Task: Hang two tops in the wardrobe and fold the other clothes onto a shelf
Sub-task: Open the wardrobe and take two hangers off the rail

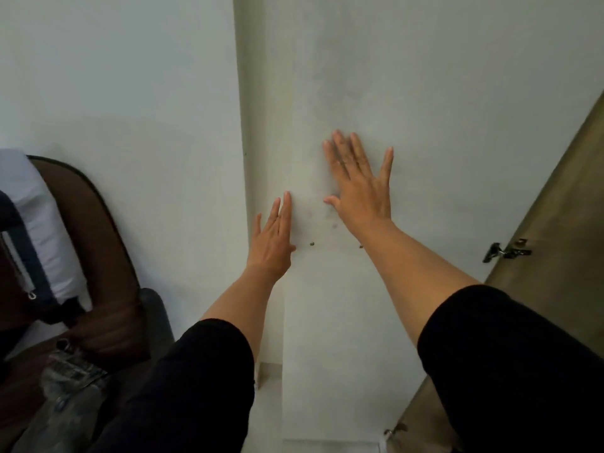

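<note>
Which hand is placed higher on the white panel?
The right hand, fingers spread flat on the white panel. The left hand sits lower, near the panel's left edge.

The clothes [39, 230] on the chair [108, 256] are cropped at the left edge.

Single head-worn view, angled forward and down, close to a white wardrobe door [425, 93], wide-angle.

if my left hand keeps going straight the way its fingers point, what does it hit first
Most likely the white wardrobe door. The left hand is open, fingers pointing up along the panel near its left edge, seemingly at or almost on the surface. Depth is unclear, so it may simply slide up the door.
</note>
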Available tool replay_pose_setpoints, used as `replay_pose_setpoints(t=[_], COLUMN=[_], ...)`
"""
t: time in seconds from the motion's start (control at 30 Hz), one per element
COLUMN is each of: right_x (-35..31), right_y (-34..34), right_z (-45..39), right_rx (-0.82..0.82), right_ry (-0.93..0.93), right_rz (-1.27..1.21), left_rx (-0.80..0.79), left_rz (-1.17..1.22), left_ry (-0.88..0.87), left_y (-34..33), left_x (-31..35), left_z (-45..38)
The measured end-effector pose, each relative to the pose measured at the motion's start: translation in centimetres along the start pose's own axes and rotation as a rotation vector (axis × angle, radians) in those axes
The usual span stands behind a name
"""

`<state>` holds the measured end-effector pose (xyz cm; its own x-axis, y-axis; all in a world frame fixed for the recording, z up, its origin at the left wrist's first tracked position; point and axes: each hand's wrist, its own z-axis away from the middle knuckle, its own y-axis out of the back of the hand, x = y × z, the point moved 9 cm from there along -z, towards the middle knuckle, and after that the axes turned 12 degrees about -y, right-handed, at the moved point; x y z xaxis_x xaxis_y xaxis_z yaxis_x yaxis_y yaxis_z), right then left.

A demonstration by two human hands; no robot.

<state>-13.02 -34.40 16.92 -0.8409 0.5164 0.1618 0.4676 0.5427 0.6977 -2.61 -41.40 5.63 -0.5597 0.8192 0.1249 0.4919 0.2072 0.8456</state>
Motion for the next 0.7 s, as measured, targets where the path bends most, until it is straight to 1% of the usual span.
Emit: replay_pose_setpoints(t=[0.13,0.33,0.5,0.7], right_x=[0.6,2.0,2.9,3.4], right_y=[-2.5,-5.4,-6.8,-8.0], right_z=[-2.1,-3.6,-4.1,-4.0], right_rx=[0.025,-0.078,-0.188,-0.399], right_ry=[0.002,-0.026,-0.073,-0.163], right_rz=[0.033,0.019,0.040,-0.091], left_rx=[0.012,-0.005,-0.067,-0.223], left_rz=[-0.017,-0.016,0.034,0.087], left_ry=[0.039,0.083,0.115,0.076], left_y=[-1.1,-2.7,-4.0,-4.9], left_x=[-1.2,-1.9,-2.2,-2.2], left_z=[-3.2,-6.6,-8.5,-9.4])
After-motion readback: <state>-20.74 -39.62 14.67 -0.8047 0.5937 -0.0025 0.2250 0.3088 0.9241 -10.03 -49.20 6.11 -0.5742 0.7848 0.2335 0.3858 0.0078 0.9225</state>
